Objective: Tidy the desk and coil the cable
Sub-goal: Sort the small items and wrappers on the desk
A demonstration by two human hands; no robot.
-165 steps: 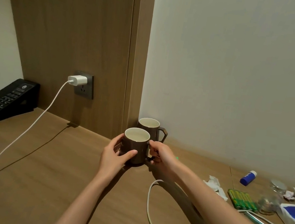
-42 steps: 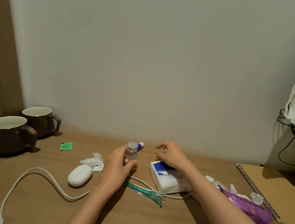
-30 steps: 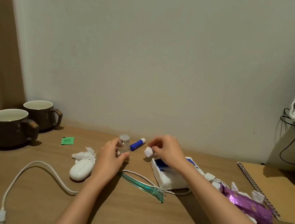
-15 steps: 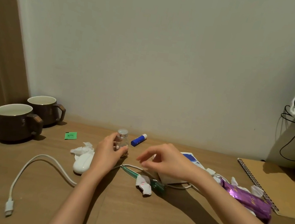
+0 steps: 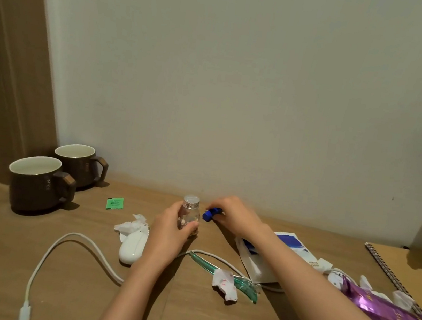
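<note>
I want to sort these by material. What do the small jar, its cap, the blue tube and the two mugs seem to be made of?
Small jar: clear glass or hard plastic; its contents show through. Cap: probably metal, silvery and shiny. Blue tube: likely plastic, smooth, evenly coloured. Near mug and far mug: likely glazed ceramic, thick-walled, brown outside, pale inside.

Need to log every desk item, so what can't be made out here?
Head view only.
Blue tube: mostly covered by the right hand.
Small jar: contents too small, left hand wraps it.
White cable: middle stretch hidden under the left forearm.
Purple packet: cut off by the right edge.
</note>
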